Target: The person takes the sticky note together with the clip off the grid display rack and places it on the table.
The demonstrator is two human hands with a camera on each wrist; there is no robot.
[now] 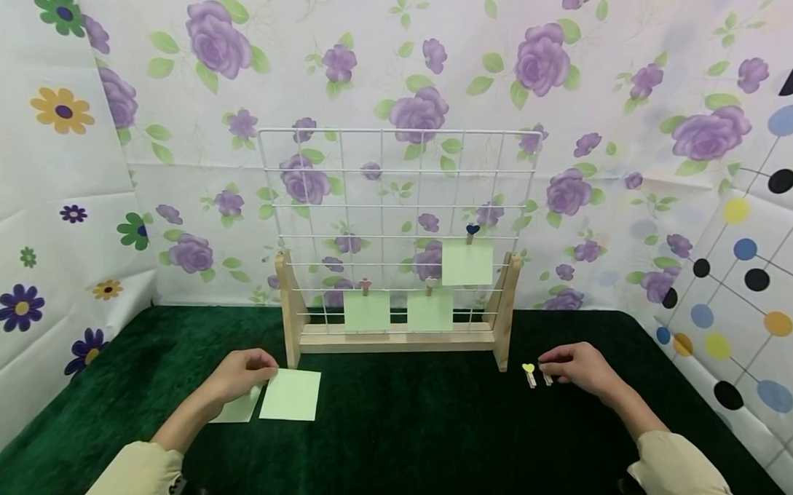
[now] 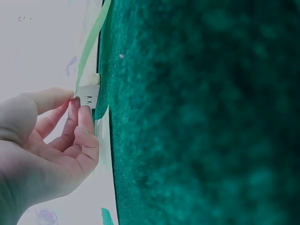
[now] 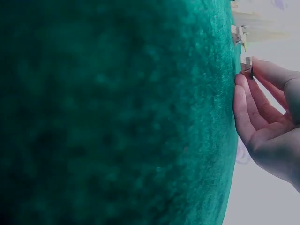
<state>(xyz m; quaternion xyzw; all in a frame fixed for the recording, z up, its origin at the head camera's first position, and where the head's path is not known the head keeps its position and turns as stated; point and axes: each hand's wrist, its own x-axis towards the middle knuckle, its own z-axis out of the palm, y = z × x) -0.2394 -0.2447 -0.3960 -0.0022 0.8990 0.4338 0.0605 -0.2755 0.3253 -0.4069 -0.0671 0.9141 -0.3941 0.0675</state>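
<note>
At the left, my left hand (image 1: 237, 377) pinches the upper left corner of a pale green paper sheet (image 1: 291, 394) between thumb and fingers. In the left wrist view that sheet (image 2: 91, 47) appears edge-on, tilted up from the cloth. A second green sheet (image 1: 236, 411) lies partly hidden beneath my left hand and wrist. Over on the right, the thumb and fingers of my right hand (image 1: 579, 367) pinch a small wooden clothespin (image 1: 548, 379), whose top they cover. Just left of it a clothespin with a yellow heart (image 1: 530, 374) lies on the cloth.
A white wire grid (image 1: 380, 205) stands upright in a wooden base (image 1: 393, 342) at the back. Several green sheets (image 1: 466, 264) hang on it from heart-topped clothespins. Dark green cloth (image 1: 416, 437) covers the table. Patterned sheeting (image 1: 587, 232) encloses the back and sides.
</note>
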